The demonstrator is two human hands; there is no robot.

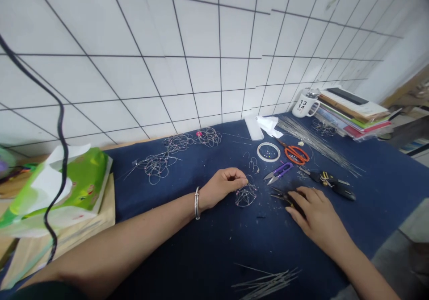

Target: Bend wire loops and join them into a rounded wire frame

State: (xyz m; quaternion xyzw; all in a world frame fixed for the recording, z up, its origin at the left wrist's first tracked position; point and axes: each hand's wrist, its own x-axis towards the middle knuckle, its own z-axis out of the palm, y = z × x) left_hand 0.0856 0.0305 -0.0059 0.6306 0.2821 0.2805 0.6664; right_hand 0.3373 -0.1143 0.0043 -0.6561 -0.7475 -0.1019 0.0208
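Note:
My left hand [223, 187], with a silver bangle at its wrist, pinches the top of a small beaded wire frame [246, 197] resting on the dark blue cloth. To its right, my right hand [317, 211] is curled over a pair of pliers [280, 196] lying low on the cloth. The pliers' jaws point left toward the wire frame, and their handles are mostly under my fingers. Purple thread snips [280, 170] lie just beyond, beside a round white dish of small beads [268, 152] and short bent wires [254, 164].
Several looped wire pieces [177, 143] lie toward the wall. Orange-handled scissors [296, 155], black-handled pliers [331, 185] and long straight wires [318, 143] are at right. Cut wires [264, 284] lie in front. A tissue pack [83, 179] and hanging black cable [60, 126] are left; a mug [303, 103] stands behind.

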